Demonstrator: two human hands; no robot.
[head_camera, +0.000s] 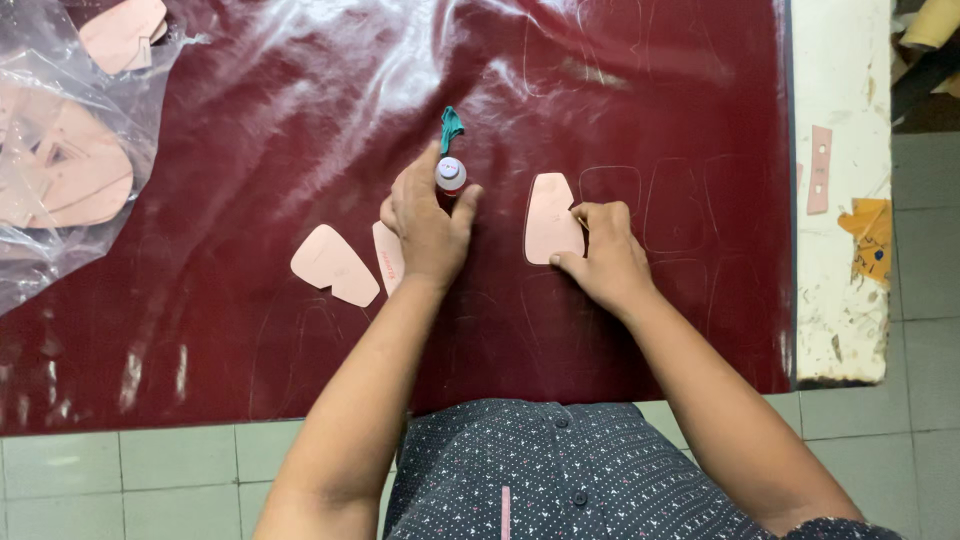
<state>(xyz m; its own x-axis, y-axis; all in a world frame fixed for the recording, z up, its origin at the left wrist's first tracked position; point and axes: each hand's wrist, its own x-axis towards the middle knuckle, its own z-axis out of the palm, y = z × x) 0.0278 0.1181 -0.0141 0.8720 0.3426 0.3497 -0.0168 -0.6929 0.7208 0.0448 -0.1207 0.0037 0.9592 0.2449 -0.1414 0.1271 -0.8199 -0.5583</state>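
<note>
At frame centre, the left hand (428, 225) grips a small bottle (451, 174) on dark red leather (300, 120); the right hand (604, 258) presses a pink template (551, 217) just beside it.

A desk (845, 90) with a worn, paint-chipped cream top fills most of the view; a glossy dark red sheet of leather (300, 150) is spread over nearly all of it, catching bright glare from overhead light. Faint outlines are traced on the sheet. A crumpled clear plastic bag (40, 270) lies at the far left edge. Below and to the right, the floor (150, 480) is laid with pale grey-green square tiles with dark grout lines.
</note>
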